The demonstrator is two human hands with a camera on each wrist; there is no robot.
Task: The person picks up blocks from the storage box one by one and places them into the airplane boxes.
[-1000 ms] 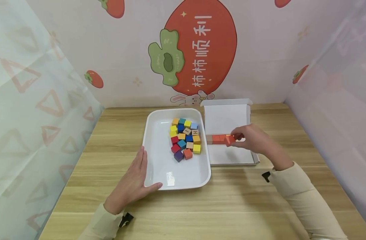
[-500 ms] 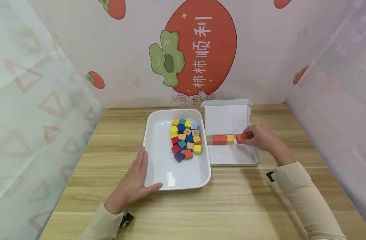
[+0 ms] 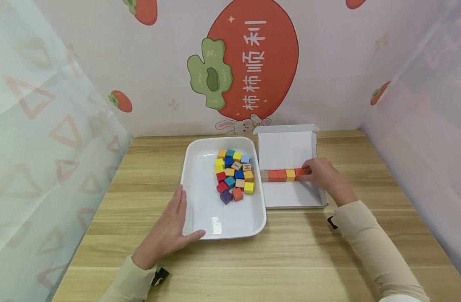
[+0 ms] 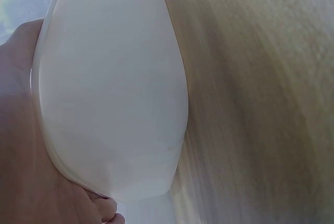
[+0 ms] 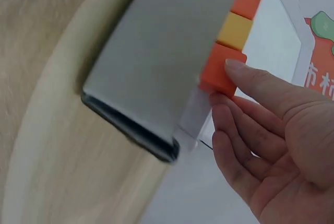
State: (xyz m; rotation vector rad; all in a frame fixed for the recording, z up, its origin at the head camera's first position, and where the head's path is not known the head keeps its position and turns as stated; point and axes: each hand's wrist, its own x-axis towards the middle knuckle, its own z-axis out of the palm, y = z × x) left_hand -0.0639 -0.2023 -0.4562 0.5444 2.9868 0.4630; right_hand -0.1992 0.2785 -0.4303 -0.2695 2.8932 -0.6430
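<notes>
Orange-red wooden cube point(image 3: 299, 174), right of centre, ends a five-cube row point(image 3: 272, 175)!
Right hand point(image 3: 325, 176) pinches it; left hand point(image 3: 165, 224), thumb spread, rests against the white plastic tray point(image 3: 201, 205), where many multicoloured wooden cubes point(image 3: 239, 175) remain.

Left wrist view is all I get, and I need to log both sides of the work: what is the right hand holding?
Observer: The right hand pinches an orange-red block.
Operator: Thanks. What is directly beside that block?
Observer: A yellow-orange block.
Operator: I only see the outside of the white tray. What lies inside?
Observer: A cluster of coloured blocks, toward the tray's right side in the head view.
</notes>
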